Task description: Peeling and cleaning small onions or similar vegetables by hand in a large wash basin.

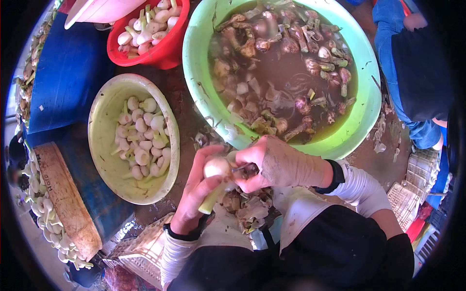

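Observation:
My left hand (200,185) holds a white garlic bulb (217,168) with a cut green stem pointing down. My right hand (275,165), its palm wrapped in a dirty bandage, is closed at the bulb's right side around a small tool, perhaps a knife, mostly hidden by the fingers. Beyond my hands stands a large green basin (198,72) of brown water with unpeeled garlic and loose skins. To the left, a pale yellow basin (103,145) holds peeled garlic bulbs (145,134). Garlic skins (251,211) lie in a heap between my legs.
A red basin (164,62) of peeled garlic stands at the upper left, partly under a pink basin (103,11). Blue containers (69,72) and a wooden board (67,200) are at the left. Another person (418,69) is at the upper right, above plastic crates (404,203).

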The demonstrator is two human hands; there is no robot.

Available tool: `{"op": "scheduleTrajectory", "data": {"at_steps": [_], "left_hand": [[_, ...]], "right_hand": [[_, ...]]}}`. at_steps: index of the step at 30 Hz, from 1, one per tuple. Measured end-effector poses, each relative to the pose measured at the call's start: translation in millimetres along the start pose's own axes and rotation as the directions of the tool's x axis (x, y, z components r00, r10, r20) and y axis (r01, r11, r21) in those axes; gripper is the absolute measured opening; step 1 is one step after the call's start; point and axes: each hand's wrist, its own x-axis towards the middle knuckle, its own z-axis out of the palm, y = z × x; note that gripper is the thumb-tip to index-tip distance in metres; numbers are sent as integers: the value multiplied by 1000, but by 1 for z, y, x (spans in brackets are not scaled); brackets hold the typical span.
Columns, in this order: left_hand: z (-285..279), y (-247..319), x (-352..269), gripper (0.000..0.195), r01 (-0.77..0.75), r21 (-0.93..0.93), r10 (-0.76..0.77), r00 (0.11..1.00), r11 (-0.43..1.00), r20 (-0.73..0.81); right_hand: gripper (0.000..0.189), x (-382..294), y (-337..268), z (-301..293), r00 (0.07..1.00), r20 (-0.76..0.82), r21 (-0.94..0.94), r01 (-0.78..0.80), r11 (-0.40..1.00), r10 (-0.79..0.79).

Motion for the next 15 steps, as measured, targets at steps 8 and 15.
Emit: {"op": "scheduleTrajectory", "data": {"at_steps": [8,15], "left_hand": [[9,1,-6,66,32,100,-38,998,995,58],[6,1,-6,67,-35,196,37,999,980,-5]], "right_hand": [[27,1,2,-10,977,192,308,-147,940,89],[25,2,1,-4,989,130,84,59,995,-70]]}}
